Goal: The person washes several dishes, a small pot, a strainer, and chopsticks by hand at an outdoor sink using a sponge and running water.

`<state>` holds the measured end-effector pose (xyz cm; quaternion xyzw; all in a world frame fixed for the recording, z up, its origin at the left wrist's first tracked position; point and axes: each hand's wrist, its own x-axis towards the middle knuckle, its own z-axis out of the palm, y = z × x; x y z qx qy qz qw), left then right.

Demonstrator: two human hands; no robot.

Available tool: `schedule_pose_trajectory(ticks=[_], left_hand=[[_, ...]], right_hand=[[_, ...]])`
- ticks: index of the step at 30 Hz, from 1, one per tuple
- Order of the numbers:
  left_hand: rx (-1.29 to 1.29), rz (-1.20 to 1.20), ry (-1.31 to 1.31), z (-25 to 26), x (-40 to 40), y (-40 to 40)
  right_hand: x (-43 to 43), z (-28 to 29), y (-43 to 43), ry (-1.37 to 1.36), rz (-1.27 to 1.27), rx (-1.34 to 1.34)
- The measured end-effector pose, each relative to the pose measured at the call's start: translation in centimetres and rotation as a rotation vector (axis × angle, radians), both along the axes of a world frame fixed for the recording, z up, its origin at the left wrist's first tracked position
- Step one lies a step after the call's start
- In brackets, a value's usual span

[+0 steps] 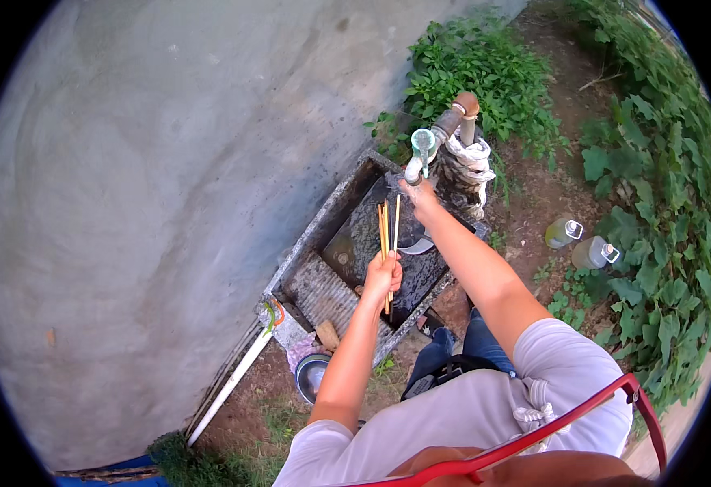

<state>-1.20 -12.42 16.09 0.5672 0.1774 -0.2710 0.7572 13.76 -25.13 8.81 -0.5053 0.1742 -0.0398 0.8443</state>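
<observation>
My left hand (384, 277) grips a bundle of several thin chopsticks (384, 228) above a stone washing sink (312, 243). Most of them are tan, and at least one is dark. Beneath the spout of a tap (414, 173) with a pale green handle, my right hand (421, 198) is wet, with water splashing around it. The spout partly hides its fingers, so their hold is unclear. A curved, shiny grey object (417, 245) lies in the basin below my right forearm, which covers part of it. Ridges mark the sink's washboard (322, 283) on the left.
White cloth wraps the tap's post (468, 158). A brownish block (327, 335) rests at the sink's near-left end, with a metal basin (314, 374) below. A white pipe (230, 386) slopes along the grey wall (148, 213). Two jugs (563, 232) (594, 252) stand beside leafy plants (654, 243).
</observation>
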Motion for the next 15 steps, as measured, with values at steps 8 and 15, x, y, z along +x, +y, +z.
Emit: schedule_pose_trajectory(ticks=[8,15], left_hand=[[0.251,0.065,-0.033,-1.0,2.2,1.7],[0.182,0.004,0.005,0.1,0.9,-2.8]], right_hand=[[-11.4,6.9,3.5,0.176,0.566,-0.017],[-3.4,4.4,2.1,-0.019,0.102,-0.374]])
